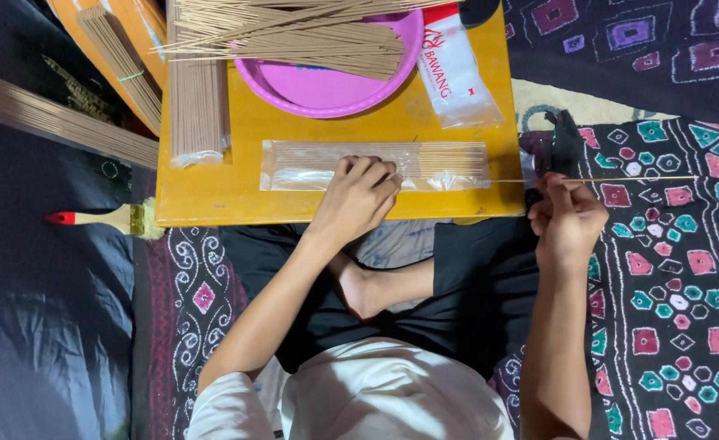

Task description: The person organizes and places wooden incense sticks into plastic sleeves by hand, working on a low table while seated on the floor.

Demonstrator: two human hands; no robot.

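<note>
A clear plastic sleeve (376,165), partly filled with thin brown incense sticks, lies lengthwise along the near edge of the yellow surface (237,195) in the middle of the frame. It is pinned flat by the left hand (358,198), whose fingers (368,173) are curled and pressed together on the film near its centre. At the right of the frame the right hand (567,218) is raised just off the surface's edge; a bundle of sticks (620,179) is pinched between its thumb and fingertips, the thin bare ends pointing right over the patterned mat (677,269) and the other ends lined up with the sleeve's open mouth.

For the step to go well, the sleeve is best kept taut and flat, so the mouth stays open, and the sticks should be held level with it and fed in straight; a tilted entry would likely snag the film or snap the sticks.

More loose sticks are heaped on a pink plate (327,81) at the top centre, with a packed bundle (198,98) to its left. A red-handled brush (103,218) lies at the left.
</note>
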